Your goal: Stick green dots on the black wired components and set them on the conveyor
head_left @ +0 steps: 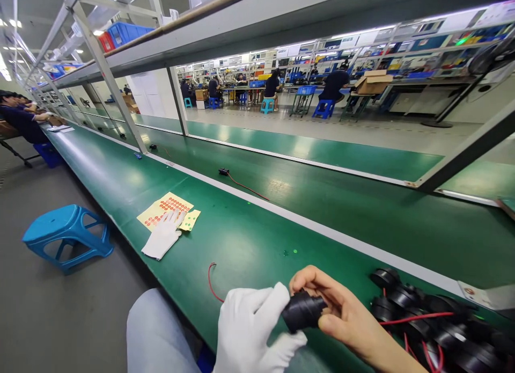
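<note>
A black cylindrical part (303,311) is held between my two hands above the green table (225,244), near its front edge. My left hand (257,324), in a white glove, grips the part's left end, its thumb and fingers on either side. Bare, my right hand (338,314) pinches the right end with thumb and fingers. A red wire (212,284) extends left from behind the gloved hand; where it joins is hidden. Right of my right hand lies a pile of similar black parts (418,308) with red wires.
A white glove (163,236) lies partly on a sheet of red stickers (156,211), beside a small green-dot sheet (190,220). A black part with a wire (223,171) sits beyond the white strip (289,216). A blue stool (66,228) stands left; people sit in the background.
</note>
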{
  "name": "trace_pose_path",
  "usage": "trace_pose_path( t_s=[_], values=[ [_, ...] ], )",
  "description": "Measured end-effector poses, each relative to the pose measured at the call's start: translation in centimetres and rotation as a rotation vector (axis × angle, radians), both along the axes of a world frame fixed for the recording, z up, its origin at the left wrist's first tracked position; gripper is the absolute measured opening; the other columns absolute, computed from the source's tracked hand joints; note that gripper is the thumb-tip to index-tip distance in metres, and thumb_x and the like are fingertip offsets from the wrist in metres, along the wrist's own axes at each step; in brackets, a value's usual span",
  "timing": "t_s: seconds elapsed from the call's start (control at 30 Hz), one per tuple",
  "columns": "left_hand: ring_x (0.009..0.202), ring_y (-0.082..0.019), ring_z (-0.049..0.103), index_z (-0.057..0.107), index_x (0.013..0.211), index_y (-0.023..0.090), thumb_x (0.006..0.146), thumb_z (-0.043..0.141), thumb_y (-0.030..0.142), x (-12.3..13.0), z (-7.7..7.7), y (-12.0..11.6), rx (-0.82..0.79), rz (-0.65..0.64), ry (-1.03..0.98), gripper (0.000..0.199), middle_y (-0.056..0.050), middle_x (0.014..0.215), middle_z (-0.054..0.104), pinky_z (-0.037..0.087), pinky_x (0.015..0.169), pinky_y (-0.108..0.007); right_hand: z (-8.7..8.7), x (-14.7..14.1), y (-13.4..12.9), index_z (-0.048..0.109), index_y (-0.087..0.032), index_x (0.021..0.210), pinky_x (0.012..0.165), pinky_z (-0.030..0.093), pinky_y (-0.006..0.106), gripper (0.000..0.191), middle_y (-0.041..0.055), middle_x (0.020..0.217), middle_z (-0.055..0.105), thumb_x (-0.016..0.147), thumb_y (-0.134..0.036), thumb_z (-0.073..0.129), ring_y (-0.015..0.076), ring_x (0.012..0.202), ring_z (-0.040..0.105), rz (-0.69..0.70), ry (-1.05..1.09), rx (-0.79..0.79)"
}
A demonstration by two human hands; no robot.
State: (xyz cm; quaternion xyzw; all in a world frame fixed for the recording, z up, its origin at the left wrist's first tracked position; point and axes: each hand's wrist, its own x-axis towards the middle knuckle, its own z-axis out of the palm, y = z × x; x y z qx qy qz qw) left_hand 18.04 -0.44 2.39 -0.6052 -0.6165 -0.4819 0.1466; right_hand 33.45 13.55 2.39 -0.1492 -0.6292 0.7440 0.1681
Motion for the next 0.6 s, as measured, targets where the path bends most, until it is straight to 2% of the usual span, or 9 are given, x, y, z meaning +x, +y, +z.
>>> trace_pose_path(
  t_s=[0.03,0.1,0.17,0.2,0.27,0.37,0.5,0.57,0.6],
  values=[
    [0.077,-0.016,0.069,0.064,0.123,0.023,0.095,0.061,0.046,0.1,0.2,-0.2,-0.096,-0.052,-0.146,0.037,-0.002,0.093,0.076,0.050,0.070,-0.028,0.2,-0.3,-0.2,0.060,-0.024,0.102,0.067,0.046,0.019,0.053,-0.0002,0.089,0.055,0.077,-0.068,0.077,0.0116,0.075,0.054,-0.015,-0.005,-0.024],
    [0.083,-0.020,0.070,0.070,0.112,0.024,0.085,0.073,0.045,0.4,0.4,-0.5,-0.362,-0.198,-0.613,0.034,-0.003,0.092,0.076,0.052,0.077,-0.029,0.5,-0.8,-0.6,0.056,-0.021,0.092,0.059,0.043,0.020,0.059,-0.0011,0.082,0.054,0.075,-0.074,0.074,0.0101,0.065,0.052,-0.028,-0.019,-0.050],
    [0.074,-0.021,0.071,0.070,0.101,0.019,0.086,0.067,0.056,0.8,0.4,-0.5,-0.599,-0.333,-1.046,0.040,-0.006,0.085,0.076,0.054,0.076,-0.032,0.6,-1.0,-0.9,0.053,-0.019,0.089,0.056,0.041,0.021,0.061,-0.0014,0.079,0.053,0.078,-0.078,0.067,0.0090,0.059,0.051,-0.026,-0.025,-0.053],
    [0.065,-0.020,0.070,0.068,0.099,0.016,0.087,0.061,0.065,1.0,0.3,-0.3,-0.665,-0.415,-1.226,0.050,-0.007,0.080,0.075,0.054,0.069,-0.032,0.6,-1.1,-0.9,0.053,-0.019,0.089,0.056,0.040,0.021,0.061,-0.0012,0.078,0.053,0.080,-0.078,0.064,0.0089,0.058,0.050,-0.032,-0.021,-0.051],
    [0.047,-0.015,0.061,0.066,0.095,0.012,0.081,0.053,0.081,1.3,-0.3,0.3,-0.696,-0.611,-1.532,0.072,-0.006,0.069,0.070,0.047,0.051,-0.026,0.6,-1.1,-1.0,0.054,-0.018,0.091,0.058,0.040,0.023,0.059,-0.0007,0.079,0.053,0.085,-0.077,0.060,0.0092,0.059,0.050,-0.044,-0.016,-0.039],
    [0.039,-0.009,0.053,0.067,0.085,0.009,0.062,0.068,0.086,1.7,-1.8,1.3,-0.640,-0.928,-2.031,0.081,-0.001,0.056,0.060,0.032,0.038,-0.018,0.5,-1.0,-1.0,0.056,-0.018,0.096,0.060,0.039,0.023,0.056,-0.0009,0.076,0.053,0.088,-0.074,0.058,0.0101,0.061,0.048,-0.041,-0.015,-0.014],
    [0.033,-0.004,0.036,0.068,0.081,0.011,0.067,0.076,0.075,2.4,-3.2,1.6,-0.533,-1.009,-2.307,0.066,0.006,0.048,0.048,0.028,0.037,-0.017,0.6,-1.1,-1.3,0.055,-0.021,0.104,0.065,0.042,0.022,0.053,-0.0007,0.084,0.052,0.087,-0.071,0.063,0.0116,0.071,0.048,-0.022,-0.027,-0.010],
    [0.035,-0.005,0.038,0.068,0.081,0.012,0.073,0.068,0.077,3.0,-3.5,1.8,-0.575,-0.968,-2.263,0.066,0.005,0.049,0.049,0.035,0.042,-0.019,0.8,-1.4,-1.7,0.055,-0.021,0.102,0.071,0.044,0.023,0.050,0.0006,0.090,0.053,0.087,-0.067,0.067,0.0130,0.080,0.051,-0.032,-0.068,0.020],
    [0.037,-0.008,0.043,0.069,0.083,0.012,0.076,0.060,0.082,3.3,-3.7,1.9,-0.600,-0.928,-2.159,0.071,0.002,0.051,0.052,0.040,0.046,-0.022,0.9,-1.5,-1.8,0.056,-0.020,0.099,0.074,0.046,0.024,0.049,0.0013,0.091,0.053,0.087,-0.066,0.068,0.0139,0.083,0.052,-0.035,-0.088,0.043]
  ],
)
